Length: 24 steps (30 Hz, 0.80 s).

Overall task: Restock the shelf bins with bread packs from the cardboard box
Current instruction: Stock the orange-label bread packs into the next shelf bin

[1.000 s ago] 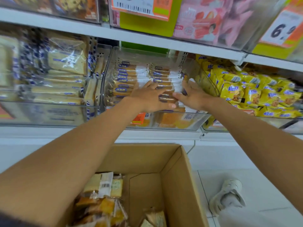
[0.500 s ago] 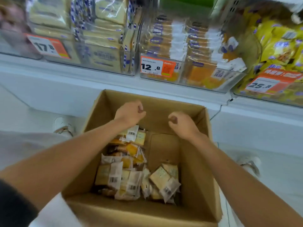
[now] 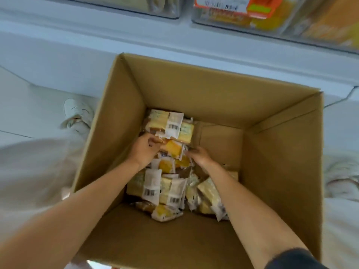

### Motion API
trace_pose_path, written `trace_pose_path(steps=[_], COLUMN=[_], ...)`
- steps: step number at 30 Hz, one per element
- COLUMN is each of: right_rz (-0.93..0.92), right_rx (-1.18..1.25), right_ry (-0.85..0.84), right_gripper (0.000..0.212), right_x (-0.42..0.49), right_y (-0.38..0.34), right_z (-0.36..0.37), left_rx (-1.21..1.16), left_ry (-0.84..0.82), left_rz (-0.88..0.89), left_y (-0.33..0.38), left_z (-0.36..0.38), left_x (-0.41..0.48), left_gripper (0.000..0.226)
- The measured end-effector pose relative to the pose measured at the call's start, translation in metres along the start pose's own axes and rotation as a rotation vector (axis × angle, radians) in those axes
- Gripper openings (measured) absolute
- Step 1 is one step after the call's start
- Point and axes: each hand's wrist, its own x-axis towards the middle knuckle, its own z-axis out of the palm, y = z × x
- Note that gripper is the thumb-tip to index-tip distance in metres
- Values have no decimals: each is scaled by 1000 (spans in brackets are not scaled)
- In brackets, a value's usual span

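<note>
The open cardboard box (image 3: pixel 281 152) stands on the floor below the shelf. Several bread packs (image 3: pixel 165 189) in clear and white wrappers lie piled on its bottom, mostly on the left side. Both of my hands are down inside the box on the pile. My left hand (image 3: pixel 142 151) has its fingers curled around the left end of one yellow bread pack (image 3: pixel 172 149). My right hand (image 3: pixel 200 157) grips the packs at that one's right end. Only the lower fronts of the clear shelf bins (image 3: pixel 291 26) show along the top edge.
An orange price tag (image 3: pixel 233 6) hangs on the middle bin's front. The white shelf base (image 3: pixel 174 45) runs just behind the box. My white shoes (image 3: pixel 77 113) stand on the pale floor, one on each side of the box, the right shoe (image 3: pixel 342 177) blurred.
My hands left the middle bin, came down over the box as loose fists, and now reach the pile and close on packs. The camera tilted down from the shelf to the box.
</note>
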Motion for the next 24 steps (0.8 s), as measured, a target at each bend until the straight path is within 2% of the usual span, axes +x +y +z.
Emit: trace_pose_path(steps=[3, 7, 9, 14, 19, 21, 24], right_rz=[15, 1, -45, -105, -305, -382, -427], right_rx=[58, 116, 118, 183, 187, 273, 483], right_ry=[9, 161, 183, 255, 389, 356, 155], right_gripper=[52, 21, 4, 6, 10, 10, 8], right_x=[7, 9, 2, -40, -102, -123, -149], right_y=[-7, 1, 4, 11, -1, -15, -41], right_z=[24, 23, 17, -32, -92, -103, -103], left_rx=[5, -37, -39, -25, -121, -195, -267], left_ry=[-7, -16, -27, -41, -67, -101, -341], left_rz=[-29, -63, -64, -46, -14, -5, -90], left_y=[-6, -4, -3, 0, 27, 45, 69], left_z=[-6, -10, -10, -8, 5, 6, 0], left_x=[-2, -5, -7, -13, -22, -30, -47], left_gripper=[7, 16, 16, 16, 16, 31, 93])
